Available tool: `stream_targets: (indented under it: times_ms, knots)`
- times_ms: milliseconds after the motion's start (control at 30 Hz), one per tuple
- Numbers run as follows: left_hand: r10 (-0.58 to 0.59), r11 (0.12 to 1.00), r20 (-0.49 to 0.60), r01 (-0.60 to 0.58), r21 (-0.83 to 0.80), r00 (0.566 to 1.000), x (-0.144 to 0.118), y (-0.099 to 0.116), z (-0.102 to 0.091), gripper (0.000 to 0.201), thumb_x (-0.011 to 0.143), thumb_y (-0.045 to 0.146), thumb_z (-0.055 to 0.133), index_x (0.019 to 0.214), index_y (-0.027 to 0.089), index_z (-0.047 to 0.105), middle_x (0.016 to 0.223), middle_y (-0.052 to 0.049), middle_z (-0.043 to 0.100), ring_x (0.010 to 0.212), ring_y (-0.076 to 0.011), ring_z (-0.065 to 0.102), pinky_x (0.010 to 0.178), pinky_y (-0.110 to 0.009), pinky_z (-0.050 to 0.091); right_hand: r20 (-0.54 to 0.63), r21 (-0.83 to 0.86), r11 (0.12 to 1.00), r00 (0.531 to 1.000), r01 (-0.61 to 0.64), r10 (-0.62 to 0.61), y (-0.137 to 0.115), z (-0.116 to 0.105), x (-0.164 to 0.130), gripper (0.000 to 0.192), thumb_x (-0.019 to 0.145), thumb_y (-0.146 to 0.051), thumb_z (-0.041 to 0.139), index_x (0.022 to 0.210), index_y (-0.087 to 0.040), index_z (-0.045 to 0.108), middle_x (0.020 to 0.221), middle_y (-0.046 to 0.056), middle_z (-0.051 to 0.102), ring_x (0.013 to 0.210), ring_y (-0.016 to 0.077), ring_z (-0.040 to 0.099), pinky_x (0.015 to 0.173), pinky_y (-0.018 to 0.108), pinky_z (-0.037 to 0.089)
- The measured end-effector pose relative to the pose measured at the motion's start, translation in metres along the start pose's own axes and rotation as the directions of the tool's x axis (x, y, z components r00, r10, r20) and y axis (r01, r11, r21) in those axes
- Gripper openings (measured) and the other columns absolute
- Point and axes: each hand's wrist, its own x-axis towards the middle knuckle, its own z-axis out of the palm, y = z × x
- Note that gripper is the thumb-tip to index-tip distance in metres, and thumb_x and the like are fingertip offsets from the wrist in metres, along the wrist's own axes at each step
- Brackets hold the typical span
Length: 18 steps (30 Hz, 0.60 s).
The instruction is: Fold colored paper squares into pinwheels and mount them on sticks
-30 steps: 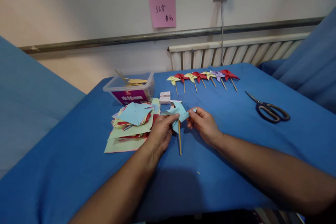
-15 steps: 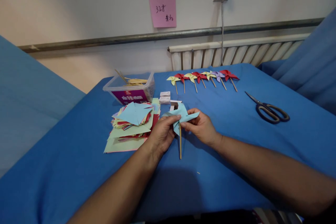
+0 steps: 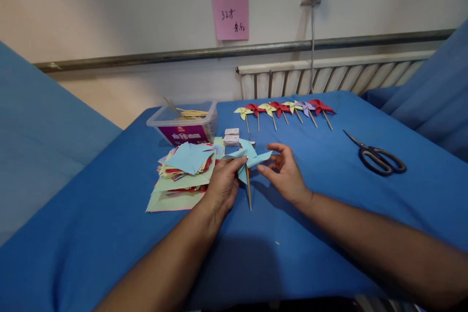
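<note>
A light blue paper pinwheel on a thin wooden stick is pinched in my left hand, the thumb lying near its centre. The stick points down toward me. Just right of the pinwheel, my right hand has its thumb and fingers apart, with nothing between them. Beside my left hand lies a stack of coloured paper squares, a light blue one on top. Behind the pinwheel stand small white boxes, partly hidden by a blade.
A clear plastic tub of wooden sticks stands at the back left. Several finished pinwheels lie in a row at the back. Black-handled scissors rest at the right. A tiny pale scrap lies on the blue cloth.
My right hand has let go of the pinwheel's blade and moved slightly right, fingers opening. The pinwheel, still in my left hand, has shifted a little left and up.
</note>
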Motion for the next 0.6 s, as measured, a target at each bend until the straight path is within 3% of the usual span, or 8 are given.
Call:
stream_targets:
  times_ms: [100,233,400,600]
  knots:
    - [0.008,1.0,-0.022,-0.008,0.017,1.0,0.0,0.0,0.001,0.021,0.06,0.017,0.08,0.079,0.011,0.073,0.068,-0.003,0.07,0.06,-0.0128,0.061,0.061,-0.023,0.049,-0.014,-0.215,0.958,0.98,0.189,-0.196,-0.003,-0.005,0.0,0.054,0.071,-0.033,0.078,0.116,-0.028,0.049,0.128,0.009,0.049,0.106,0.0229,0.056,0.082,0.039,0.051]
    - [-0.044,0.999,0.031,0.043,0.033,0.999,-0.003,-0.003,0.002,0.018,0.06,0.019,0.079,0.074,0.01,0.071,0.064,-0.004,0.068,0.057,-0.0125,0.059,0.059,-0.024,0.048,0.085,-0.407,0.838,0.929,0.363,-0.361,-0.009,-0.009,0.001,0.044,0.075,-0.029,0.074,0.114,-0.027,0.054,0.129,0.01,0.047,0.123,0.0272,0.047,0.095,0.045,0.046]
    - [-0.085,0.996,0.04,0.084,0.037,0.996,-0.004,-0.004,0.002,0.018,0.06,0.018,0.08,0.075,0.011,0.071,0.063,-0.003,0.067,0.055,-0.0128,0.059,0.058,-0.025,0.048,0.185,-0.43,0.792,0.901,0.433,-0.393,-0.007,-0.013,0.004,0.033,0.08,-0.028,0.071,0.109,-0.026,0.057,0.122,0.008,0.053,0.12,0.0247,0.051,0.102,0.045,0.042]
    - [-0.068,0.997,0.029,0.067,0.035,0.997,-0.002,-0.005,0.001,0.02,0.061,0.02,0.079,0.075,0.011,0.069,0.062,-0.003,0.066,0.055,-0.0125,0.058,0.056,-0.024,0.047,0.201,-0.413,0.797,0.898,0.44,-0.392,-0.003,-0.013,0.005,0.024,0.08,-0.026,0.07,0.101,-0.026,0.058,0.112,0.006,0.057,0.113,0.0241,0.056,0.1,0.045,0.045]
